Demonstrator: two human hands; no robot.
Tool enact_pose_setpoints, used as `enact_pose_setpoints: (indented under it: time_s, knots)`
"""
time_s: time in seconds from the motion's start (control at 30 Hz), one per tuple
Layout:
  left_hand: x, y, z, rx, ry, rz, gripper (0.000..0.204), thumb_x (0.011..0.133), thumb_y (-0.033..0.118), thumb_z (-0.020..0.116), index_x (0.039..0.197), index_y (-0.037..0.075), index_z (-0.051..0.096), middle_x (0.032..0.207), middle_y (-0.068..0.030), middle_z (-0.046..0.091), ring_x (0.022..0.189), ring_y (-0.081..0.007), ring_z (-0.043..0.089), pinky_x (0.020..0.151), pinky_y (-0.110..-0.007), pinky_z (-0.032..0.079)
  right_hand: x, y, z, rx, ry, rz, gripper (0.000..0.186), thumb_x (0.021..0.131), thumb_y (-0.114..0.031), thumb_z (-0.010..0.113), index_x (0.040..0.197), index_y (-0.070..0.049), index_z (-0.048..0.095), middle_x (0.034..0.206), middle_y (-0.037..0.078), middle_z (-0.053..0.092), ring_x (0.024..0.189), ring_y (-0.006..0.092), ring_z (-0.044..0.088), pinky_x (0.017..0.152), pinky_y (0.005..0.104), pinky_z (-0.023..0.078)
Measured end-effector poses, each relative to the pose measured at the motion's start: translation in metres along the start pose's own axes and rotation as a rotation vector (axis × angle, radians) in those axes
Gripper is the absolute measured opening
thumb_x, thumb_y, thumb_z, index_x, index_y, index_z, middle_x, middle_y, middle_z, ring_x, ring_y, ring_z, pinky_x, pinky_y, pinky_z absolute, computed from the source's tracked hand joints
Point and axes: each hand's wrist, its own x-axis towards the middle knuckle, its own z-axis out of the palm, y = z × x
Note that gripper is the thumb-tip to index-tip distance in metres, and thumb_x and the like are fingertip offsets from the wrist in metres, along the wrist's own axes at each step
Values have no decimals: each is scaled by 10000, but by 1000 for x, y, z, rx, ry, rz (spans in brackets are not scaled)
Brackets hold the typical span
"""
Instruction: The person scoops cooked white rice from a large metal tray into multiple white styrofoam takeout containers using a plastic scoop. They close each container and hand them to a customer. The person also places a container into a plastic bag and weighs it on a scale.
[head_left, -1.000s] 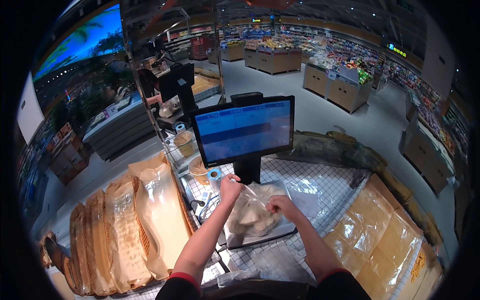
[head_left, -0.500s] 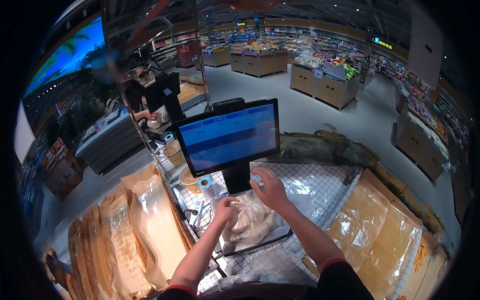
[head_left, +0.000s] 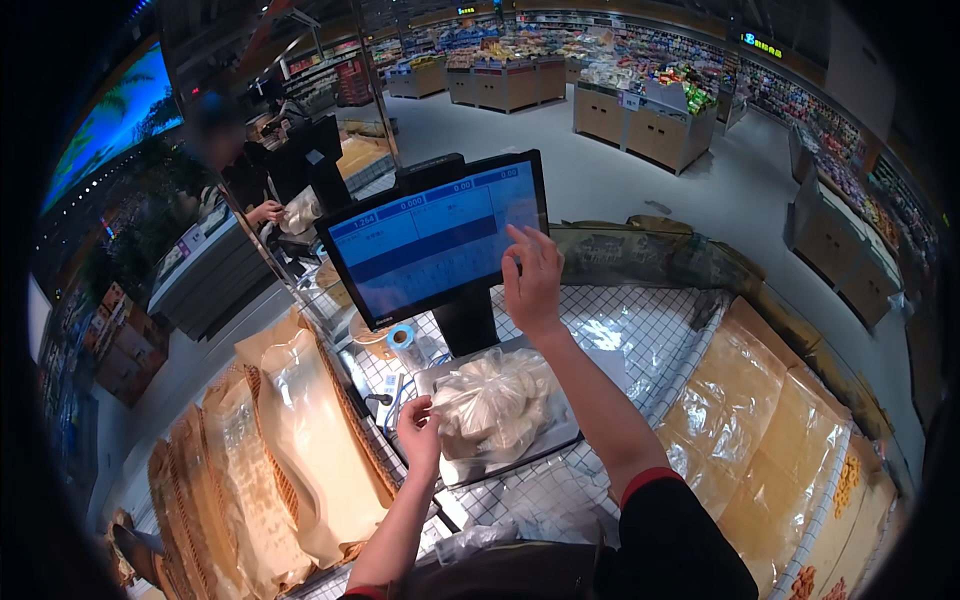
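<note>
A knotted clear plastic bag of pale, rounded pieces, perhaps dough buns (head_left: 497,397), rests on the flat weighing plate of a scale (head_left: 528,452). My left hand (head_left: 418,432) is beside the bag's left side, fingers loosely curled and apart; whether a fingertip touches the plastic I cannot tell. Raised above the bag, my right hand (head_left: 533,278) is at the right part of the scale's lit blue screen (head_left: 420,255), fingers spread and partly bent, holding nothing. Contact with the glass is not clear.
A blue-edged label roll (head_left: 402,337) stands left of the screen's post. Paper-lined wicker trays (head_left: 310,440) lie to the left, and a plastic-covered display (head_left: 735,410) to the right. A mirrored panel rises at the left; display bins (head_left: 640,125) stand across the aisle.
My left hand has let go of the bag's gathered top and drawn down to the left. My right hand has risen from above the bag to the screen.
</note>
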Motion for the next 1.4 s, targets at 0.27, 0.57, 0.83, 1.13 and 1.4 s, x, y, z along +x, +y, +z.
enact_pose_setpoints:
  time_s: [0.27,0.57,0.83,1.13,1.4]
  knots:
    - [-4,-3,29,111,-74,35,483,760,-11,687,1229,54,596,1143,-84,609,1040,-196,575,923,-330,457,-253,133,-132,-122,-290,1090,174,926,-124,576,1065,-23,607,1041,113,722,849,235,690,765,349,531]
    - [7,9,54,200,-81,10,667,753,16,730,1375,98,505,1247,-134,564,1187,-248,505,1031,-388,382,-365,117,-131,105,-698,919,677,710,38,636,1368,-58,511,1393,180,533,1298,358,480,1105,417,373]
    - [13,-6,45,207,-112,-2,620,766,65,733,1348,116,527,1169,-73,615,1101,-197,552,949,-361,390,-372,91,-128,95,-566,1031,539,724,32,620,1259,-34,595,1181,226,638,1132,417,577,984,435,471]
    - [8,-1,49,191,-113,9,579,777,10,726,1324,73,543,1136,-84,608,1062,-190,556,935,-340,441,-368,89,-127,98,-528,1084,480,742,23,609,1216,-52,630,1142,208,657,1092,398,604,934,426,495]
    - [9,-7,50,170,-129,11,584,774,48,728,1327,98,545,1158,-77,626,1073,-192,567,926,-349,414,-377,92,-126,-81,-489,1053,297,794,-117,677,1085,-61,698,1050,171,688,972,356,647,862,433,514]
